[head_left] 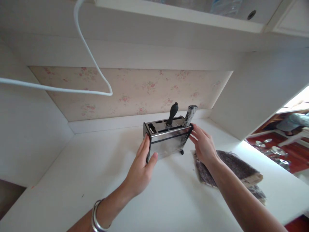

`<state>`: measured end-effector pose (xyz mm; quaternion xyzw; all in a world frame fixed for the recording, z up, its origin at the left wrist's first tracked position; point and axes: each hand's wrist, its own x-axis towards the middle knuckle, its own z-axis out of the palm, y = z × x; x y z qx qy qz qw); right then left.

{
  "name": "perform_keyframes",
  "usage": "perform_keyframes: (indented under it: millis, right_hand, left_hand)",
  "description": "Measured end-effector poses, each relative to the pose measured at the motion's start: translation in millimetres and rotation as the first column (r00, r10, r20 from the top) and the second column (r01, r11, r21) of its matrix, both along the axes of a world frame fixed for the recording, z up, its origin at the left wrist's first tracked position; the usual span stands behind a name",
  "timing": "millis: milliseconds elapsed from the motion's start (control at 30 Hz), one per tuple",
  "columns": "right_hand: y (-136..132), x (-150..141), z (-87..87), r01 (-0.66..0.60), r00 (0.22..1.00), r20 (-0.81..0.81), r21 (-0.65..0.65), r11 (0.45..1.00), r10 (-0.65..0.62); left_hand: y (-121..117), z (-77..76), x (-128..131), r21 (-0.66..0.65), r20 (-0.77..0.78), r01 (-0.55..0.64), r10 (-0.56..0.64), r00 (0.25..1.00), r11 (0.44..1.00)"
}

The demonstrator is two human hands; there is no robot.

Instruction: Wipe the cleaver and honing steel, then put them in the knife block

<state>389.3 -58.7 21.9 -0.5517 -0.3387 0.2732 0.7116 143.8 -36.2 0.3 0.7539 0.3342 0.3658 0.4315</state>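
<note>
A silver knife block (pixel 166 143) with black end panels and several slots in its top is between my two hands on the white counter. My left hand (pixel 141 169) presses its near left end, fingers along the side and thumb by the front face. At the opposite end, my right hand (pixel 204 143) has its fingers against the black edge. Out of the top stick a black handle (pixel 173 113) and a handle with a worn, mottled grey surface (pixel 190 114). What lies inside the block is hidden.
A folded dark, furry cloth (pixel 236 166) lies right of the block, under my right forearm. White cable (pixel 89 53) hangs down at the upper left. Above runs a white shelf (pixel 178 16); a floral panel (pixel 135 90) backs the counter (pixel 96 170).
</note>
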Motion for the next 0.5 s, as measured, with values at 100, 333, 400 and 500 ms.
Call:
perform_keyframes:
  millis: [100, 333, 400, 500]
  right_hand:
    - [8.7, 30.5, 4.5, 0.068, 0.998, -0.017, 0.009, 0.998, -0.068]
    - [38.5, 121.1, 13.3, 0.19, 0.981, -0.064, 0.065, 0.98, -0.185]
    - [48.1, 146.9, 14.2, 0.198, 0.979, -0.057, 0.062, 0.978, -0.195]
    - [59.2, 180.0, 13.7, 0.211, 0.975, -0.078, 0.041, 0.977, -0.208]
  left_hand:
    - [17.0, -1.4, 30.3, 0.009, 0.042, 0.098, -0.098, 0.994, 0.995]
    - [73.8, -13.4, 125.6, 0.096, 0.122, 0.27, -0.28, 0.952, 0.958]
    - [90.5, -18.1, 154.5, 0.102, 0.141, 0.303, -0.316, 0.938, 0.947]
    - [110.3, -24.9, 193.3, 0.078, 0.158, 0.352, -0.36, 0.919, 0.933]
